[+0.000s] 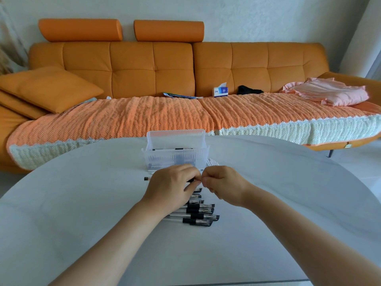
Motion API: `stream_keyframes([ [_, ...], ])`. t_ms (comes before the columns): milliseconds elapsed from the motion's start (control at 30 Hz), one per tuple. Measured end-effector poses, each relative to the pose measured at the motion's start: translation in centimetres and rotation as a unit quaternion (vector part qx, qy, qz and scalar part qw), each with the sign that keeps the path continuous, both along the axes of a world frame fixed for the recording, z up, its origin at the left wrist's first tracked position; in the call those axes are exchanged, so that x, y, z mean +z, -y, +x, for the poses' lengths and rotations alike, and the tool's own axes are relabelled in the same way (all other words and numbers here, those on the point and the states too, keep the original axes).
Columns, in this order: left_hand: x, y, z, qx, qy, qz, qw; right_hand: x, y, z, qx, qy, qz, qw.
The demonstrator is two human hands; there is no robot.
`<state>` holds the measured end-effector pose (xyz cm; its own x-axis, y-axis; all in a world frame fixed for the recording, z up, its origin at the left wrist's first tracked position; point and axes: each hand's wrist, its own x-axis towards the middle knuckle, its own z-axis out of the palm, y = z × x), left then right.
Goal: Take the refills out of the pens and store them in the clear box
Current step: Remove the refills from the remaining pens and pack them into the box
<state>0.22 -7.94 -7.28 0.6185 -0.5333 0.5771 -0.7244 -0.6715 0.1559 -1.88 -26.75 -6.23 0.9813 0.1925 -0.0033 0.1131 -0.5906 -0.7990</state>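
Observation:
My left hand (173,186) grips a pen whose far end (146,178) sticks out to the left over the white table (82,203). My right hand (223,185) meets it fingertip to fingertip and pinches the pen's near end; that end is hidden by the fingers. Several clear pens with black caps (199,215) lie in a row under and behind my hands. The clear box (175,153) stands open just beyond my hands, with several refills and dark pieces inside. A few white barrels (212,162) lie beside the box on its right.
An orange sofa (152,67) with an orange knitted cover runs along the far side of the table. On it lie a tissue box (220,91), a pink garment (327,93), a dark item and a booklet.

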Motion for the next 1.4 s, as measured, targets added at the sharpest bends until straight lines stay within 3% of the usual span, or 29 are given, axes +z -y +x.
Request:
stream_keyframes([
  [100,0.5,1.1,-0.3,0.008,-0.064,-0.016,0.998,0.4,0.9,-0.4,-0.010,0.008,0.008,1.000],
  [233,0.9,2.6,-0.2,-0.009,-0.269,-0.100,0.958,0.8,2.3,-1.1,0.002,0.113,-0.165,0.980],
  [300,0.9,3.1,-0.4,-0.012,-0.232,-0.080,0.969,0.8,2.9,-1.3,-0.002,0.079,-0.125,0.989],
  [400,0.5,3.9,-0.6,-0.026,-0.087,-0.021,0.996,0.5,3.6,-1.4,-0.023,-0.018,0.020,0.999],
  [533,0.2,5.0,-0.5,-0.053,0.033,0.015,0.998,1.0,4.4,-1.7,-0.033,-0.112,0.169,0.979],
  [600,0.5,5.6,-0.8,-0.046,-0.008,-0.019,0.999,1.2,4.7,-1.9,-0.036,-0.106,0.165,0.980],
  [733,0.6,6.4,-0.5,-0.031,-0.245,-0.115,0.962,1.2,5.0,-2.0,-0.058,0.026,-0.018,0.998],
  [767,0.6,6.4,-0.5,-0.035,-0.240,-0.110,0.964,1.1,5.0,-1.9,-0.059,0.024,-0.014,0.998],
  [900,0.5,5.9,-0.8,-0.037,-0.011,-0.011,0.999,1.2,5.0,-1.9,-0.060,-0.100,0.133,0.984],
  [967,0.5,6.2,-0.9,-0.036,-0.037,-0.031,0.998,1.3,5.0,-1.9,-0.060,-0.121,0.149,0.980],
  [1067,0.4,6.5,-0.8,-0.022,-0.137,-0.087,0.986,1.1,5.1,-1.7,-0.063,-0.068,0.101,0.991],
  [1267,0.4,5.8,-0.5,-0.044,-0.097,-0.045,0.993,1.0,5.5,-2.1,-0.029,0.030,-0.028,0.999],
  [1400,0.4,6.0,-0.8,-0.056,-0.055,-0.051,0.996,1.2,5.2,-2.1,-0.036,-0.059,0.108,0.992],
])
